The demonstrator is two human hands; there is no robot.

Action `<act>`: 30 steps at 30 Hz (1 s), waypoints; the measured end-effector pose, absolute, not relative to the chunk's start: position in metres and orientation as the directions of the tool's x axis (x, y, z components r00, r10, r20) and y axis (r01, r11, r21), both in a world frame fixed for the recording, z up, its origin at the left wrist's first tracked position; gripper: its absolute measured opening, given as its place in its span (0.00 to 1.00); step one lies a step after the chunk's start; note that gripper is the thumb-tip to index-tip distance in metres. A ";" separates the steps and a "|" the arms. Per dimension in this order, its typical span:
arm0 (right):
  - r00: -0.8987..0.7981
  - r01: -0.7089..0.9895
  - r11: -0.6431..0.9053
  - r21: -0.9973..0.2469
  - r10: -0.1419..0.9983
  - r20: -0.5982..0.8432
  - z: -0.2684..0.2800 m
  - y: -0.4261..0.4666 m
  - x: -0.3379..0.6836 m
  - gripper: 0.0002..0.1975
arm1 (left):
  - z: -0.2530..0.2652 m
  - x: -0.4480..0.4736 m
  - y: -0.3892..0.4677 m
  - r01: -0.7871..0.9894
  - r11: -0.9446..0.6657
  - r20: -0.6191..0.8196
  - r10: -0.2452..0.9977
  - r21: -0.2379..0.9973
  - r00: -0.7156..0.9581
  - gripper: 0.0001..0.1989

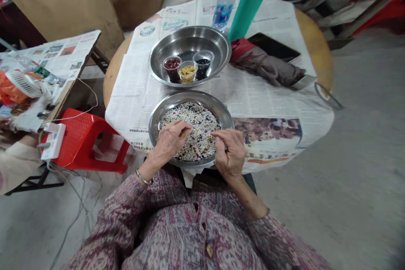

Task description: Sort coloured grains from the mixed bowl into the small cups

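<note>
A steel basin (157, 112) close to my body holds a mix of white grains (199, 122) with red, yellow and black beans or kernels scattered through it. Over its left side is my left hand (171, 138), thumb and fingertips drawn together just above the grains. On the right rim, my right hand (230, 152) has its fingers curled and the index finger and thumb closed. A small dark spot shows among its fingers; I cannot tell whether it is a bean. Anything inside either pinch is too small to make out.
Behind stands a second steel basin (218, 44) with plastic cups of red beans (172, 67), yellow kernels (187, 72) and black beans (202, 67). Past it are a water bottle (223, 6), a green bottle (251, 2) and a folded umbrella (265, 63). A red stool (85, 139) stands left.
</note>
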State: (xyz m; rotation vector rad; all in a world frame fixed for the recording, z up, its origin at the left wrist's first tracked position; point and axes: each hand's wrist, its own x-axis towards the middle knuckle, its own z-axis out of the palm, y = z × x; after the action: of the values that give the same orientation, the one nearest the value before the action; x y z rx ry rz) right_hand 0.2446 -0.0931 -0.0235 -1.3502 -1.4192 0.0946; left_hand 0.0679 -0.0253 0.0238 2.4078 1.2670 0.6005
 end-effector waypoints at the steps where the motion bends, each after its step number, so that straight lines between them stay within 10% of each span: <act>1: 0.272 0.645 0.345 -0.682 0.730 0.627 -0.023 -0.093 0.245 0.09 | 0.024 0.068 -0.025 0.680 -0.540 0.200 0.833 0.496 0.515 0.05; 30: 0.257 0.623 0.375 -0.686 0.730 0.633 -0.025 -0.093 0.245 0.09 | 0.025 0.068 -0.035 0.659 -0.534 0.158 0.826 0.531 0.541 0.06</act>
State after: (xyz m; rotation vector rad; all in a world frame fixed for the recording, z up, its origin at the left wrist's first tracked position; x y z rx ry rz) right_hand 0.2447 -0.0926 -0.0250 -1.3101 -1.4297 0.1113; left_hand 0.0683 -0.0348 0.0252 2.3716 1.2106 0.5553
